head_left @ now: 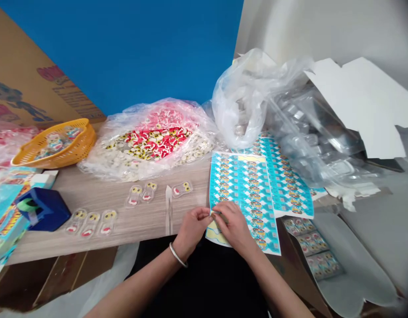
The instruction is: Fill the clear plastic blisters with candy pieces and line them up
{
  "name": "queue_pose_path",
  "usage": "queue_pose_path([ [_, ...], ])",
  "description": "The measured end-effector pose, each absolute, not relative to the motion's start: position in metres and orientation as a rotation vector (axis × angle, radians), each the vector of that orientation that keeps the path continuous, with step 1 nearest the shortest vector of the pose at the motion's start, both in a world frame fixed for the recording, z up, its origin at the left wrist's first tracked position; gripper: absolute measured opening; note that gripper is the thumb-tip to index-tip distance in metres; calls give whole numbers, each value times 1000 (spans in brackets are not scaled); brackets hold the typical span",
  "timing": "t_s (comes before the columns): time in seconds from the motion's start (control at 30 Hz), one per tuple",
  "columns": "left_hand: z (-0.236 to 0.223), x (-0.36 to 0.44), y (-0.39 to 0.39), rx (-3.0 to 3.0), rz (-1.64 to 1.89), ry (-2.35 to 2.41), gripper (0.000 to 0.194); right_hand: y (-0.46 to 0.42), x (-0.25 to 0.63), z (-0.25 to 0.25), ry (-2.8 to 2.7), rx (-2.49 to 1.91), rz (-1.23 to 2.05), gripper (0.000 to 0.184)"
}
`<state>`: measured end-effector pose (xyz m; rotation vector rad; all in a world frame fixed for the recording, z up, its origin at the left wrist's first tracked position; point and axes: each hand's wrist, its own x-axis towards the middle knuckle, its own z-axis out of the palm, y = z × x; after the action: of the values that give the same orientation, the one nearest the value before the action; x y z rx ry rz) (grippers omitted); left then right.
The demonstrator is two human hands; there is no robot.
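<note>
My left hand (pixel 192 232), with a metal bangle on its wrist, and my right hand (pixel 235 225) meet at the edge of a blue-and-white printed card sheet (pixel 243 194). Their fingertips pinch the sheet's lower left part, and what lies between them is hidden. A second printed sheet (pixel 286 185) overlaps it on the right. To my left, on the wooden table (pixel 101 198), lie several clear blister packs (pixel 139 194) of eye-shaped sweets. A small white strip (pixel 169 210) stands between those packs and my left hand.
A plastic bag of red and white sweets (pixel 150 141) and a yellow basket (pixel 54 143) stand behind. A blue tape dispenser (pixel 43 210) sits at left. A clear bag of plastic trays (pixel 310 137) fills the right, above a white card (pixel 356 106). Printed cards (pixel 313 247) lie below the table's right end.
</note>
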<state>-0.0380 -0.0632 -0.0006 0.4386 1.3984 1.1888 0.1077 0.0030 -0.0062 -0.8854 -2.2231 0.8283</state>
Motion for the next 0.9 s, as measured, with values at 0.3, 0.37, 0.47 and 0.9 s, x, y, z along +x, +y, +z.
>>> queue_pose_path([
  [0.3,-6,-33,-53,551,1247,1374,17,5,107,-3,-2175,-893,798,16],
  [0.37,-3,-30,-52,553,1259,1366,16,6,106,1,-2164,-900,775,20],
  [0.47,0,-26,-50,550,1261,1341,16,7,104,1,-2008,-990,946,20],
  [0.9,20,-40,-64,2063,861,1690,32,31,116,-12,-1334,-1204,1620,31],
])
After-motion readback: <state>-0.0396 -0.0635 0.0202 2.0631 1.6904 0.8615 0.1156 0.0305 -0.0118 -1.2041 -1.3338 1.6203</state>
